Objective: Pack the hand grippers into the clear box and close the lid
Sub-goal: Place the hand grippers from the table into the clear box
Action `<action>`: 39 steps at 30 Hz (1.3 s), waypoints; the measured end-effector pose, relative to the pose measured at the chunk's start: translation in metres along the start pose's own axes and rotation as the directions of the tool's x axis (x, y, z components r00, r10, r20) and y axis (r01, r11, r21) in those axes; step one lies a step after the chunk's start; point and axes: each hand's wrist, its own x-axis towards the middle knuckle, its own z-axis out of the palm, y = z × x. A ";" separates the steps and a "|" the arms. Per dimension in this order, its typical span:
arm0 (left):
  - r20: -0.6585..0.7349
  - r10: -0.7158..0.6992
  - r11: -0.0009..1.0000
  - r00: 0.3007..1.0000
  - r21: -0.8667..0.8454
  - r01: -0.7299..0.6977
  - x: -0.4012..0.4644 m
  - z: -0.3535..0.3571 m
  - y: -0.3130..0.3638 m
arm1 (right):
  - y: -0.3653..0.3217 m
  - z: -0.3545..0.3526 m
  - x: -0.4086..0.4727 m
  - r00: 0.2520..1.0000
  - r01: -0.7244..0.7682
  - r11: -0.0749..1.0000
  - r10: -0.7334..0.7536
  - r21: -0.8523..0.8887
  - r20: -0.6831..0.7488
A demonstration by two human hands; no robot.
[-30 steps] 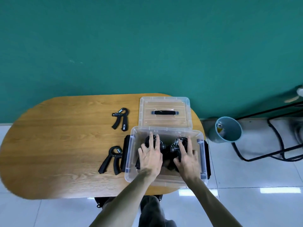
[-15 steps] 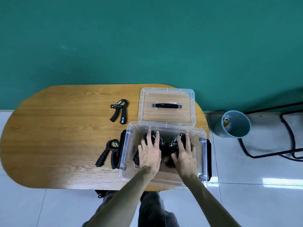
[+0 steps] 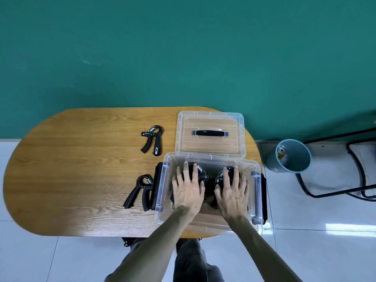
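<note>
Pressing flat, both hands are inside the box (image 3: 256, 192) at the desk's (image 3: 81, 163) near right corner. The left hand (image 3: 188, 189) and right hand (image 3: 232, 193) lie with fingers straight and spread on the black grippers in the box (image 3: 203, 176), holding nothing. To do this well, push them down and snug so more can fit. Two are left on the desk: one (image 3: 139, 192) touching the box's left side, one (image 3: 152, 140) nearer the far edge. The lid (image 3: 210, 133) lies just behind the box. A bin (image 3: 292, 156) stands on the floor, out of the way.
</note>
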 end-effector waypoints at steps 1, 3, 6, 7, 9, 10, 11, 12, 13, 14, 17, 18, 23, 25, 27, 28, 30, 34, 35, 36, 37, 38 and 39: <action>-0.007 0.016 1.000 1.000 0.008 -0.016 -0.001 -0.003 -0.004 | -0.006 -0.003 -0.001 1.000 0.000 1.000 0.000 0.009 -0.026; -0.012 0.074 0.997 0.997 0.037 -0.073 -0.002 -0.010 -0.011 | -0.016 -0.008 -0.002 0.998 0.005 1.000 -0.003 0.030 -0.070; -0.039 0.181 0.980 0.983 0.091 -0.177 -0.004 -0.022 -0.023 | -0.034 -0.015 -0.004 0.993 0.026 0.999 -0.023 0.031 -0.117; -0.053 0.204 0.975 0.978 0.097 -0.198 -0.005 -0.026 -0.026 | -0.039 -0.017 -0.004 0.992 0.040 0.999 -0.038 0.018 -0.119; -0.076 0.231 0.969 0.970 0.104 -0.223 -0.007 -0.032 -0.036 | -0.051 -0.022 -0.004 0.988 0.094 0.995 -0.097 -0.033 -0.119; -0.086 0.237 0.968 0.968 0.104 -0.228 -0.008 -0.035 -0.042 | -0.057 -0.024 -0.003 0.985 0.119 0.991 -0.126 -0.061 -0.121; -0.099 0.238 0.968 0.966 0.099 -0.229 -0.009 -0.039 -0.047 | -0.063 -0.027 -0.003 0.982 0.136 0.987 -0.146 -0.084 -0.123; -0.107 0.237 0.970 0.966 0.092 -0.227 -0.011 -0.044 -0.052 | -0.069 -0.030 -0.003 0.979 0.146 0.984 -0.158 -0.100 -0.126; -0.112 0.230 0.971 0.967 0.087 -0.221 -0.012 -0.049 -0.059 | -0.076 -0.032 -0.003 0.977 0.155 0.982 -0.169 -0.111 -0.130; -0.109 0.222 0.973 0.969 0.085 -0.213 -0.014 -0.054 -0.067 | -0.083 -0.034 -0.004 0.976 0.161 0.980 -0.176 -0.119 -0.129; -0.101 0.184 0.982 0.978 0.065 -0.178 -0.020 -0.067 -0.093 | -0.106 -0.040 -0.009 0.975 0.186 0.971 -0.202 -0.152 -0.094; -0.096 0.179 0.983 0.979 0.066 -0.173 -0.022 -0.071 -0.103 | -0.115 -0.041 -0.012 0.974 0.198 0.968 -0.212 -0.156 -0.082; -0.090 0.152 0.988 0.984 0.037 -0.150 -0.021 -0.084 -0.150 | -0.165 -0.042 -0.016 0.967 0.240 0.959 -0.250 -0.150 -0.055; -0.068 0.140 0.990 0.988 0.029 -0.138 -0.020 -0.086 -0.167 | -0.186 -0.039 -0.016 0.961 0.260 0.956 -0.270 -0.138 -0.055; -0.037 0.127 0.992 0.991 0.029 -0.126 -0.020 -0.086 -0.183 | -0.205 -0.035 -0.015 0.954 0.286 0.949 -0.295 -0.131 -0.054; -0.023 0.119 0.993 0.993 0.027 -0.118 -0.020 -0.086 -0.191 | -0.214 -0.033 -0.014 0.950 0.299 0.945 -0.308 -0.130 -0.052; -0.005 0.100 0.995 0.995 0.020 -0.100 -0.019 -0.081 -0.205 | -0.230 -0.028 -0.011 0.945 0.318 0.940 -0.325 -0.125 -0.036; 0.048 0.077 0.997 0.996 -0.010 -0.077 -0.015 -0.068 -0.226 | -0.246 -0.016 -0.001 0.938 0.342 0.932 -0.345 -0.122 -0.010; 0.065 0.075 0.997 0.995 -0.013 -0.074 -0.014 -0.063 -0.231 | -0.249 -0.012 0.003 0.937 0.347 0.929 -0.350 -0.126 0.001; 0.079 0.073 0.997 0.994 -0.012 -0.072 -0.013 -0.057 -0.235 | -0.251 -0.007 0.007 0.936 0.351 0.927 -0.353 -0.131 0.009; 0.092 0.073 0.997 0.993 -0.006 -0.073 -0.012 -0.050 -0.238 | -0.254 -0.005 0.010 0.934 0.354 0.925 -0.356 -0.137 0.014; 0.111 0.071 0.997 0.991 0.000 -0.072 -0.010 -0.043 -0.241 | -0.258 0.000 0.015 0.933 0.358 0.922 -0.359 -0.145 0.021; 0.134 0.067 0.998 0.989 0.012 -0.069 -0.008 -0.035 -0.244 | -0.262 0.003 0.020 0.932 0.360 0.921 -0.361 -0.147 0.024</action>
